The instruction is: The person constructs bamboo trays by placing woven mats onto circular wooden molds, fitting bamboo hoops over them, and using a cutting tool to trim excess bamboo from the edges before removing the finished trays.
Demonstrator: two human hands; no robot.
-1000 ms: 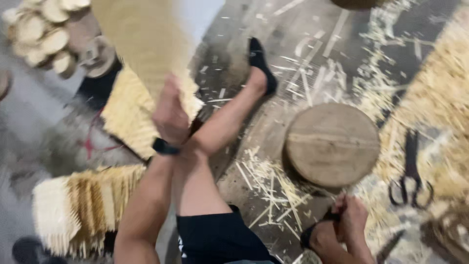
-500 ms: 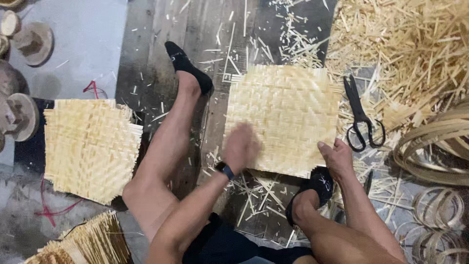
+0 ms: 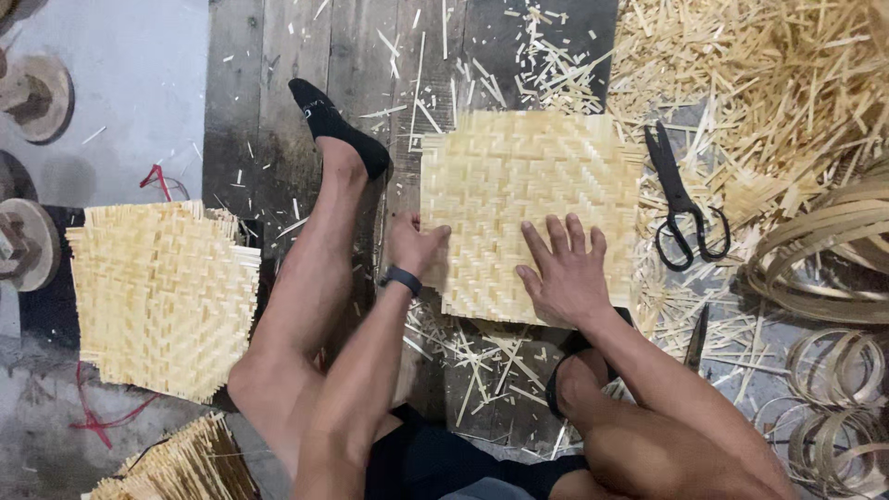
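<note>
mat under hands: right hand (image 3: 565,273) covers part of the woven mat's (image 3: 528,199) lower edge
strip bundle (image 3: 181,468): cut off by bottom edge, lower left
hoops (image 3: 824,245): cut off at right edge
wooden discs (image 3: 32,93): cut off at left edge

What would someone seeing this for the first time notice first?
A square woven mat of pale strips lies on the dark plank floor, the right hand flat on it and the left hand at its edge. Black scissors lie beside it on the right, and a stack of similar mats sits at left.
</note>
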